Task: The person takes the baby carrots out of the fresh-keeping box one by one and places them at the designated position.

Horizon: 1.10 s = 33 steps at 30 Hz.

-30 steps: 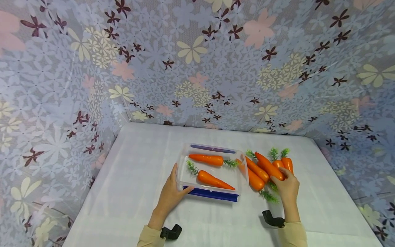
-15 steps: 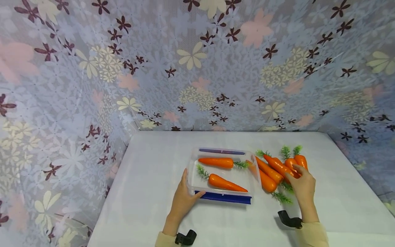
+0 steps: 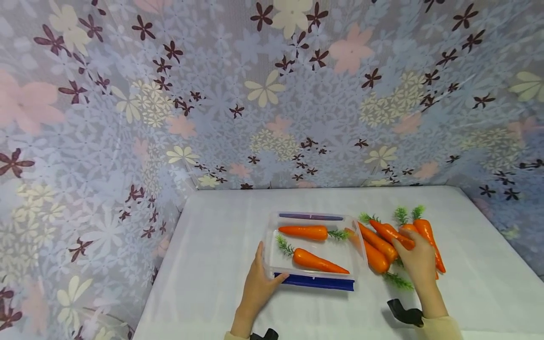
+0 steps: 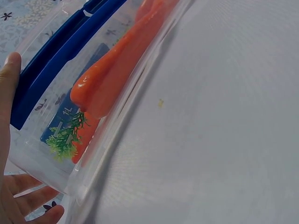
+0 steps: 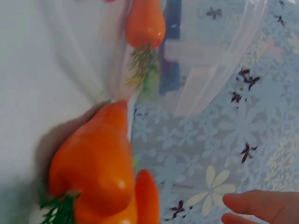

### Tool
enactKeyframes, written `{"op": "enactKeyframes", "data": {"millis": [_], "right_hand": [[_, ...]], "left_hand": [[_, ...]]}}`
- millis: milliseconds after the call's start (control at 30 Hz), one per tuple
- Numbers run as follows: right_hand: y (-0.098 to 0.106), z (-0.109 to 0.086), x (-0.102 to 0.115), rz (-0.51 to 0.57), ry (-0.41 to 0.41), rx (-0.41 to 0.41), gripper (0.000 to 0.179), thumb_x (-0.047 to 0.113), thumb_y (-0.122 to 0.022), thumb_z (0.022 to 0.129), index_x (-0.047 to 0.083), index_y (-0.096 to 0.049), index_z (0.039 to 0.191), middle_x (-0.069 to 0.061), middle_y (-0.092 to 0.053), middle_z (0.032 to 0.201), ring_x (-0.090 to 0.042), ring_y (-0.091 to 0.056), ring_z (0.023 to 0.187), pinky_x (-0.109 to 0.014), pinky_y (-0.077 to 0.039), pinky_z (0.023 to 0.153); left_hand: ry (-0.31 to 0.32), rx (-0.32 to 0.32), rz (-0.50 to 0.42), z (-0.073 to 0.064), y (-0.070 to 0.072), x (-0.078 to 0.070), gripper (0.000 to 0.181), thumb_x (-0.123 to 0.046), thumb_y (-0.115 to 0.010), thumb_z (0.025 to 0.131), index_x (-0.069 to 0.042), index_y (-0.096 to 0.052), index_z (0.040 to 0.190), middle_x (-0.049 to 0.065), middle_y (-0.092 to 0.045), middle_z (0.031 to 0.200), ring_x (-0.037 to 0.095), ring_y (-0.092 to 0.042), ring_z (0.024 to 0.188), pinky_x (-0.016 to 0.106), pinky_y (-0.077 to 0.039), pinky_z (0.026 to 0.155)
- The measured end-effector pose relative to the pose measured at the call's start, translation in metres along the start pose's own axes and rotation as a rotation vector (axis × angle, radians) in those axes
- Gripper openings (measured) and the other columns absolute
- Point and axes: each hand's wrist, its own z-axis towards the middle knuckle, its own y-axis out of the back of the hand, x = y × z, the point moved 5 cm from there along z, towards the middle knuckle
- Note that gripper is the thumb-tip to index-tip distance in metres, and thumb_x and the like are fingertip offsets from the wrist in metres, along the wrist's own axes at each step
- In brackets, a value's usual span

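My left hand [image 3: 259,288] grips the left front corner of a clear plastic container [image 3: 361,264], its thumb over the blue front latch [image 3: 318,282] and its fingers along the side wall. Inside the container lie two orange toy carrots, the front carrot [image 3: 318,261] and the back carrot [image 3: 303,232], their green tops at opposite ends. My right hand [image 3: 420,262] is over a pile of carrots [image 3: 378,243] to the right, its thumb and index finger by the thick end of the upper carrot [image 3: 391,233]. In the right wrist view its fingers [image 5: 257,205] are extended, apart from the carrots in view.
Another carrot [image 3: 429,238] lies to the right of the hand, its tip toward the front. A white cloth [image 3: 212,264] covers the table, and floral fabric [image 3: 272,118] hangs behind and at both sides. Black wrist mounts [image 3: 403,311] sit on the forearms.
The head view has shifted, so everything sits further right and lower. The rightmost carrot now shows beyond the right hand, its tip toward the front. The left hand keeps its grip on the container.
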Motion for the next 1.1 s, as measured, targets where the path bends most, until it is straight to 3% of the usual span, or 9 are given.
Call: {"op": "enactKeyframes", "data": {"millis": [33, 100, 133, 267, 533, 667, 800, 933, 1100], "right_hand": [[0.002, -0.002, 0.014, -0.023, 0.005, 0.017, 0.033, 0.012, -0.068, 0.086, -0.003, -0.063, 0.116, -0.024, -0.065, 0.111, -0.027, -0.057, 0.066, -0.014, -0.037, 0.052], [0.008, -0.009, 0.042, -0.12, 0.018, 0.056, 0.036, 0.012, -0.067, 0.088, -0.004, -0.061, 0.119, -0.03, -0.061, 0.117, -0.036, -0.058, 0.071, -0.027, -0.048, 0.058], [0.006, -0.011, 0.051, -0.118, 0.032, 0.074, 0.036, 0.011, -0.066, 0.088, -0.005, -0.06, 0.12, -0.031, -0.06, 0.119, -0.038, -0.058, 0.074, -0.035, -0.051, 0.062], [-0.003, -0.014, 0.078, -0.084, 0.091, 0.141, 0.034, 0.008, -0.064, 0.089, -0.006, -0.06, 0.12, -0.031, -0.06, 0.119, -0.048, -0.054, 0.107, -0.063, -0.045, 0.085], [-0.031, -0.022, 0.112, -0.036, 0.195, 0.228, 0.032, 0.01, -0.069, 0.086, -0.003, -0.065, 0.115, -0.025, -0.065, 0.115, -0.046, -0.058, 0.107, -0.061, -0.046, 0.086], [-0.055, -0.03, 0.12, 0.038, 0.199, 0.351, 0.03, 0.01, -0.07, 0.085, 0.0, -0.066, 0.113, -0.016, -0.069, 0.11, -0.038, -0.061, 0.106, -0.053, -0.051, 0.087], [-0.081, -0.036, 0.121, 0.072, 0.163, 0.55, 0.038, 0.011, -0.072, 0.082, 0.0, -0.063, 0.117, -0.015, -0.069, 0.108, -0.035, -0.063, 0.1, -0.049, -0.053, 0.086], [-0.097, -0.042, 0.118, -0.027, 0.12, 0.672, 0.048, 0.016, -0.077, 0.078, 0.0, -0.062, 0.12, -0.014, -0.069, 0.105, -0.028, -0.064, 0.094, -0.046, -0.053, 0.083], [-0.102, -0.043, 0.118, -0.155, 0.151, 0.694, 0.056, 0.023, -0.083, 0.07, 0.004, -0.064, 0.119, -0.008, -0.071, 0.102, -0.023, -0.064, 0.089, -0.041, -0.055, 0.076]], "left_hand": [[0.005, -0.005, 0.0, 0.0, -0.001, 0.0, 0.111, -0.059, -0.074, 0.072, -0.016, -0.012, 0.154, 0.02, -0.037, 0.15, 0.037, -0.045, 0.131, 0.055, -0.041, 0.103], [0.01, -0.009, 0.006, -0.001, -0.003, -0.001, 0.112, -0.059, -0.074, 0.071, -0.015, -0.013, 0.154, 0.02, -0.038, 0.15, 0.037, -0.045, 0.132, 0.055, -0.04, 0.104], [0.012, -0.011, 0.007, 0.0, -0.001, 0.0, 0.112, -0.059, -0.075, 0.071, -0.015, -0.013, 0.154, 0.02, -0.038, 0.15, 0.038, -0.045, 0.132, 0.056, -0.04, 0.104], [0.023, -0.008, 0.003, 0.001, -0.001, -0.001, 0.112, -0.059, -0.074, 0.071, -0.015, -0.013, 0.154, 0.021, -0.038, 0.149, 0.037, -0.045, 0.132, 0.055, -0.04, 0.104], [0.042, 0.005, 0.044, 0.001, -0.001, -0.002, 0.112, -0.062, -0.072, 0.072, -0.011, -0.013, 0.153, 0.024, -0.038, 0.148, 0.04, -0.045, 0.13, 0.057, -0.041, 0.102], [0.038, -0.007, 0.039, -0.002, -0.001, -0.001, 0.111, -0.059, -0.073, 0.073, -0.011, -0.014, 0.153, 0.025, -0.04, 0.147, 0.04, -0.047, 0.128, 0.057, -0.042, 0.101], [0.041, -0.001, 0.022, -0.004, -0.001, -0.001, 0.11, -0.058, -0.074, 0.072, -0.011, -0.015, 0.153, 0.024, -0.039, 0.147, 0.04, -0.046, 0.129, 0.057, -0.042, 0.101], [0.036, -0.011, 0.04, -0.006, -0.002, -0.001, 0.11, -0.057, -0.074, 0.072, -0.011, -0.015, 0.153, 0.024, -0.04, 0.147, 0.039, -0.047, 0.129, 0.056, -0.042, 0.101], [0.008, -0.028, 0.059, -0.002, -0.001, -0.001, 0.11, -0.057, -0.074, 0.073, -0.01, -0.015, 0.153, 0.024, -0.041, 0.146, 0.038, -0.048, 0.128, 0.055, -0.043, 0.101]]}}
